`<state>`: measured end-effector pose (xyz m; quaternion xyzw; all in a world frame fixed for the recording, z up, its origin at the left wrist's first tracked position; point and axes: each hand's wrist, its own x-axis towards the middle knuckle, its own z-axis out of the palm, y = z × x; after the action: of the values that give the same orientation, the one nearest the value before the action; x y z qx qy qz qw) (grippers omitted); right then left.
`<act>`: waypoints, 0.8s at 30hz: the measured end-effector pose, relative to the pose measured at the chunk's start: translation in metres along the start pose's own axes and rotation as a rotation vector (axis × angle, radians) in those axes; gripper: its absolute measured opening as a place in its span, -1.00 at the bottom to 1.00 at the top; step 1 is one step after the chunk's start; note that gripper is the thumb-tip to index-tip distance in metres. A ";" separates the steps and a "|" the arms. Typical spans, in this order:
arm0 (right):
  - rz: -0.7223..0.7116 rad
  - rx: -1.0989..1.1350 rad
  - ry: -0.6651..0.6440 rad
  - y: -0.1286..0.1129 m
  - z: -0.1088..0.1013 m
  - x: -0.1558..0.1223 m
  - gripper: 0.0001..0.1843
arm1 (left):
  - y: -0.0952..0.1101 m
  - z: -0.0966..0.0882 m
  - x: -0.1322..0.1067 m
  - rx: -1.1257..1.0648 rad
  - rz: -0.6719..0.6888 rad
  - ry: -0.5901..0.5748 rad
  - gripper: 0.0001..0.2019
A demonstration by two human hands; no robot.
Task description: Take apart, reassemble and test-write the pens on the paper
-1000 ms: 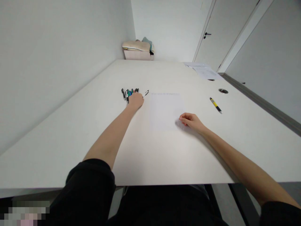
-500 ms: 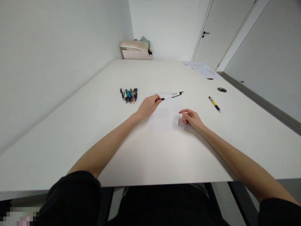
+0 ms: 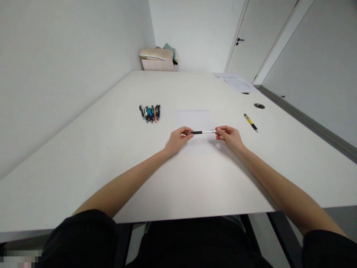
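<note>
A white pen with a black grip (image 3: 205,132) is held level between my two hands, above a sheet of paper (image 3: 192,118). My left hand (image 3: 178,140) pinches its dark tip end. At the clip end, my right hand (image 3: 229,137) has its thumb and fingers closed around the barrel. The paper lies flat, with faint print along its far edge. Left of it, a row of several pens (image 3: 152,113) in black, green, blue, pink and white rests on the table.
A yellow and black pen (image 3: 251,123) lies to the right on the white table (image 3: 117,178). Behind it is a round metal fitting (image 3: 259,106). Loose papers (image 3: 237,82) sit at the far right corner. Beyond the far edge stands a box topped with folded cloth (image 3: 157,55).
My left hand has brought the pen nearer and turned it level. The right hand, empty before, has closed on the pen's clip end.
</note>
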<state>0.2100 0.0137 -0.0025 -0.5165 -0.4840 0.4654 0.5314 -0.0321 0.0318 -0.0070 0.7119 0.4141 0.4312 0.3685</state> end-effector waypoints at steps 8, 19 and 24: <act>-0.035 -0.106 -0.026 0.006 -0.001 0.002 -0.53 | -0.006 -0.002 -0.001 0.027 0.001 0.096 -0.76; -0.860 -1.087 -0.019 -0.012 0.017 -0.019 -0.63 | 0.012 0.009 -0.011 0.102 0.184 0.149 -0.84; -0.857 -1.259 -0.061 -0.014 0.026 -0.023 -0.69 | 0.011 0.010 -0.010 0.155 0.249 0.108 -0.86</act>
<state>0.1817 -0.0074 0.0105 -0.4760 -0.8307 -0.1315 0.2571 -0.0227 0.0166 -0.0038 0.7599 0.3738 0.4779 0.2332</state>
